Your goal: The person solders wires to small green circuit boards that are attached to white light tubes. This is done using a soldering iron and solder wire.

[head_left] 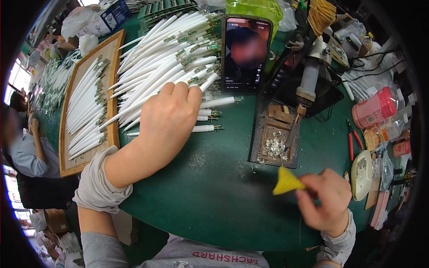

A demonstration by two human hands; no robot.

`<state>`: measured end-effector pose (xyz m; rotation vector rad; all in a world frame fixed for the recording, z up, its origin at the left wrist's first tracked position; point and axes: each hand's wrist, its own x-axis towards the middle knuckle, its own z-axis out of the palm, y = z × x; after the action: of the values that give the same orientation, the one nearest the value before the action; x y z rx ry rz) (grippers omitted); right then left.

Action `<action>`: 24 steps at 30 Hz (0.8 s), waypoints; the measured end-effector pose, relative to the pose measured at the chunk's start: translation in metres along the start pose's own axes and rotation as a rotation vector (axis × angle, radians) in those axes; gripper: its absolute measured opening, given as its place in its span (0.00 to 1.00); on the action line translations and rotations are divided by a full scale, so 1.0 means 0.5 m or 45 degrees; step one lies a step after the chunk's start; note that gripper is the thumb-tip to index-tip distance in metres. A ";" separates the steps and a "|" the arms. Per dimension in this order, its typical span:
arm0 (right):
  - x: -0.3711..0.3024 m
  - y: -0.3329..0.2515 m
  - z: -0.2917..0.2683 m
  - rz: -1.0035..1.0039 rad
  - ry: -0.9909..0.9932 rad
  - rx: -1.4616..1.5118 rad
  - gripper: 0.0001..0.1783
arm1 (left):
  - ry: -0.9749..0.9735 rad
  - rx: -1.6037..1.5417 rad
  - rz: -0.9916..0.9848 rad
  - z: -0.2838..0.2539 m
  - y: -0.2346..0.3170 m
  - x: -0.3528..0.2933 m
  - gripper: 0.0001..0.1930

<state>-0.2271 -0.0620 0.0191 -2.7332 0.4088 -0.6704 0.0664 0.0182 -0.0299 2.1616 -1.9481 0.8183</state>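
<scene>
My left hand (pixel 172 118) is closed over the near side of a heap of white tapered sticks (pixel 154 67), which carry small green circuit boards at their ends. One white stick (pixel 208 83) sticks out beside its knuckles and appears to be in its grip, though the fingertips are hidden. Over the table's right part, my right hand (pixel 326 201) pinches a yellow triangular piece (pixel 287 182), like cloth or sponge. A thin strand hangs below that hand. Just beyond it, a soldering iron (pixel 308 82) leans tip-down in a stand, above a small tray (pixel 264 152) of silvery scraps.
A wood-framed board (pixel 117 80) with more white sticks lies at left. A phone (pixel 246 53) stands upright at the back. Red-handled pliers (pixel 351 142), a pale dish (pixel 361 175) and a pink container (pixel 374 108) are at right. Another person (pixel 31 147) sits far left.
</scene>
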 end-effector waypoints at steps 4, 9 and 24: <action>0.036 -0.024 0.004 -0.131 0.085 -0.109 0.15 | 0.011 -0.036 0.000 -0.010 -0.005 0.007 0.08; 0.056 -0.006 0.025 -0.086 0.126 -0.280 0.15 | 0.047 -0.027 -0.021 -0.028 -0.012 0.005 0.08; 0.079 0.016 0.006 0.764 -0.125 0.539 0.05 | 0.001 -0.221 0.020 -0.037 0.035 -0.003 0.16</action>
<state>-0.1939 -0.0823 0.0297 -2.0767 0.8956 -0.3975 0.0438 0.0247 -0.0195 2.0485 -1.9586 0.6262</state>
